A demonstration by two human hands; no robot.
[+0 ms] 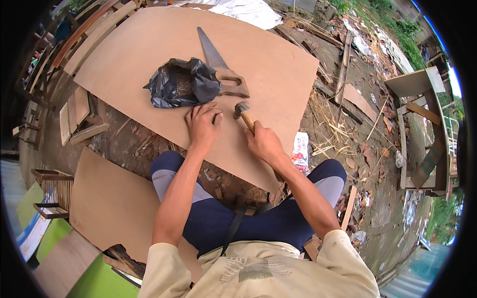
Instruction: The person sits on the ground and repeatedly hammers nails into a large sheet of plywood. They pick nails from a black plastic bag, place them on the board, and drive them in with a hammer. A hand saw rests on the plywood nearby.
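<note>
A wooden-handled hammer with a dark metal head (pixel 243 112) lies low over the large brown plywood sheet (pixel 278 64), its head just beside the left thumb. The right hand (pixel 264 143) has its fingers wrapped around the handle. The left hand (pixel 202 125) rests flat on the sheet, fingers slightly spread, thumb and forefinger pinched together near the hammer head. Just beyond it sit a crumpled black plastic bag (pixel 181 83) and a wooden-handled handsaw (pixel 220 65).

Hammer (pixel 244 115): wooden handle, dark metal head, gripped in right hand (pixel 263 143), head down on plywood sheet (pixel 278 64). Left hand (pixel 202 124) flat on sheet, just left of head.
</note>
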